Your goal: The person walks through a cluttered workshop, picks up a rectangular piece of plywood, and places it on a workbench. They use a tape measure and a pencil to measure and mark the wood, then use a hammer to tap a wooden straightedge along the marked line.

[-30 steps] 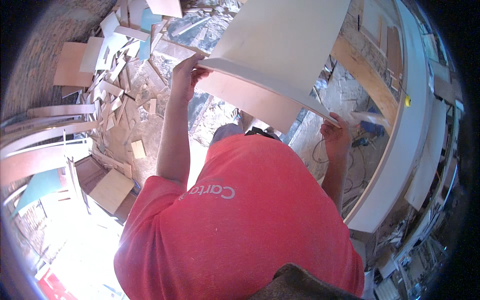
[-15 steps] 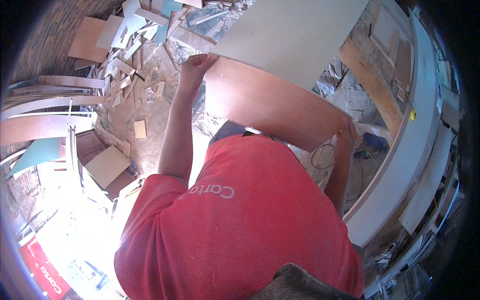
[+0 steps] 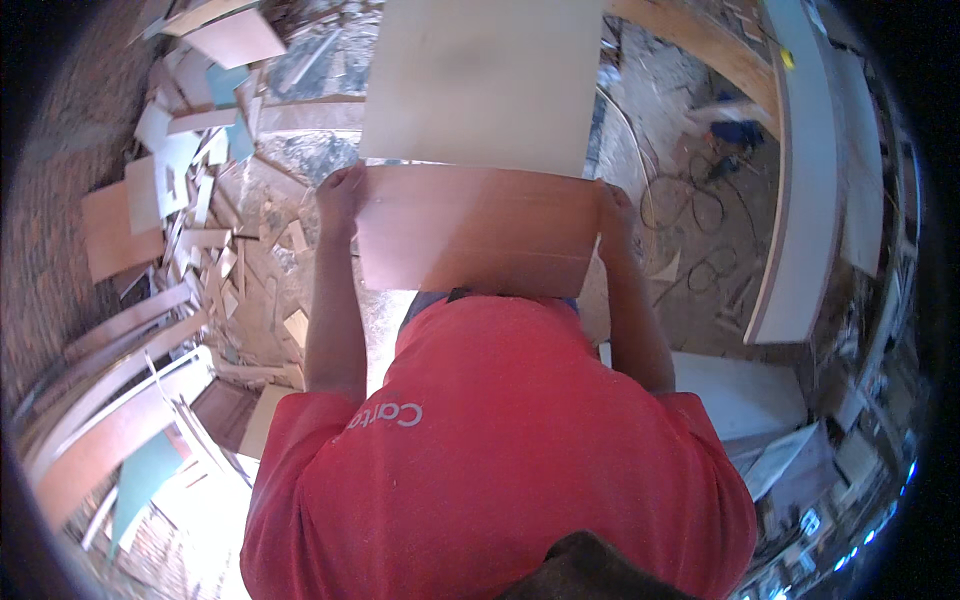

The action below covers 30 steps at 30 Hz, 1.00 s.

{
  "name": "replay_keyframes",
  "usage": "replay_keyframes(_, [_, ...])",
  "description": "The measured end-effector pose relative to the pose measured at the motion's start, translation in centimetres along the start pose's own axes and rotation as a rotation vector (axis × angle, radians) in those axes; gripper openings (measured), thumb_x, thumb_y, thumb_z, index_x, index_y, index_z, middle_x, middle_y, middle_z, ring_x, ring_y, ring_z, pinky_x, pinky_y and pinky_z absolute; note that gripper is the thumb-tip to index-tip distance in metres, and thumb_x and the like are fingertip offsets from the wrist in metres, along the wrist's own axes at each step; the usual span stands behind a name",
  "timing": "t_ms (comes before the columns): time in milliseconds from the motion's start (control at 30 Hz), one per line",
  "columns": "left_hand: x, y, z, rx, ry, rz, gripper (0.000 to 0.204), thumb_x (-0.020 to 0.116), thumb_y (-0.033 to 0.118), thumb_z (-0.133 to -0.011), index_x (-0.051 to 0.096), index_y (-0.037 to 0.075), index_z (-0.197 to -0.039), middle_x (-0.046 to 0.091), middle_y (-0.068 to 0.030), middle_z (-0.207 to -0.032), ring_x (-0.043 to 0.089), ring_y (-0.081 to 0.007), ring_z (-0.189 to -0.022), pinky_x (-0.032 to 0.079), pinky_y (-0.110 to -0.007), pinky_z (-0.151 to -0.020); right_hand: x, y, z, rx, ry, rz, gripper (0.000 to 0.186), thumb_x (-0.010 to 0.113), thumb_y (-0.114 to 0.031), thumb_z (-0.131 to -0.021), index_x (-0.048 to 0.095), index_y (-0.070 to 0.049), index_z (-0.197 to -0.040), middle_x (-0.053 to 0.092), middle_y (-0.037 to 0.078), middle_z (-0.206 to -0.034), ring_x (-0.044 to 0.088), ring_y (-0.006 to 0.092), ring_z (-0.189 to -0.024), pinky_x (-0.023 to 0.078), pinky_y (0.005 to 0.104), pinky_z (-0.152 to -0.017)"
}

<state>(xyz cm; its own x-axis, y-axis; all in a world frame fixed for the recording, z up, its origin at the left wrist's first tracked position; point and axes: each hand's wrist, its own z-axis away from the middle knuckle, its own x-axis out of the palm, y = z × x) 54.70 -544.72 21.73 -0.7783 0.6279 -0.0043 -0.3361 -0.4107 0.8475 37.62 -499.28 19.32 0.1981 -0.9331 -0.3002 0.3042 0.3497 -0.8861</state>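
Observation:
A pinkish-brown rectangular board [image 3: 478, 228] is held in front of my red-shirted body, its far edge roughly level. My left hand [image 3: 340, 195] grips its left upper corner, fingers closed on the edge. At the opposite end, my right hand [image 3: 615, 210] is closed on the right upper corner. Just beyond the board lies a large pale panel [image 3: 480, 75], whose near edge runs alongside the board's far edge; whether the two touch I cannot tell.
Scattered offcuts [image 3: 205, 200] cover the floor at left, near curved strips [image 3: 120, 330]. A long white plank [image 3: 800, 190] and wooden beam [image 3: 700, 40] stand at right, with a looped cable [image 3: 700, 210], blue tool [image 3: 735, 135] and yellow tape measure [image 3: 787, 58].
The pinkish board came out from beneath the pale panel's edge toward me and levelled from its slant, both hands moving with it. My view has turned, so the surroundings shifted.

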Motion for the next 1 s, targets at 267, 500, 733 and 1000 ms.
replay_keyframes(267, [-4.6, -3.5, -4.8, -0.190, -0.076, -0.052, 0.026, 0.082, 0.019, -0.082, 0.069, 0.002, -0.097, 0.069, -0.0034, -0.089, 0.062, -0.0111, -0.076, 0.051, -0.025, -0.070, 5.8, 5.4, 5.3, 0.256, 0.151, -0.160, 0.030, 0.069, -0.029, -0.093, 0.068, 0.000, -0.101, 0.065, 0.002, -0.085, 0.059, 0.0101, -0.073, 0.051, 0.0272, -0.065])
replay_keyframes(500, [-2.6, -3.3, -8.3, -0.223, -0.202, 0.078, 0.027, 0.072, 0.016, -0.089, 0.066, -0.002, -0.108, 0.070, -0.0108, -0.100, 0.068, -0.0188, -0.088, 0.057, -0.030, -0.076, 6.5, 3.2, 1.8, 0.217, 0.203, -0.152, 0.034, 0.072, -0.030, -0.091, 0.069, -0.001, -0.107, 0.066, 0.003, -0.088, 0.059, 0.0108, -0.073, 0.050, 0.0273, -0.064])
replay_keyframes(733, [-2.6, -4.4, -8.8, -0.373, -0.276, 0.235, 0.024, 0.064, 0.016, -0.095, 0.065, -0.002, -0.111, 0.069, -0.0114, -0.103, 0.068, -0.0207, -0.089, 0.058, -0.033, -0.077, 6.7, 4.8, -0.2, 0.296, 0.178, -0.251, 0.033, 0.073, -0.027, -0.090, 0.065, -0.003, -0.112, 0.067, 0.003, -0.090, 0.061, 0.0127, -0.075, 0.053, 0.0293, -0.065])
replay_keyframes(1000, [-1.3, -3.6, -8.3, -0.324, -0.242, 0.185, 0.024, 0.064, 0.019, -0.096, 0.063, -0.001, -0.110, 0.069, -0.0091, -0.100, 0.068, -0.0185, -0.088, 0.058, -0.032, -0.076, 6.2, 5.4, 0.0, 0.287, 0.096, -0.472, 0.026, 0.064, -0.023, -0.096, 0.061, -0.003, -0.114, 0.066, 0.006, -0.093, 0.063, 0.0170, -0.079, 0.056, 0.0339, -0.070])
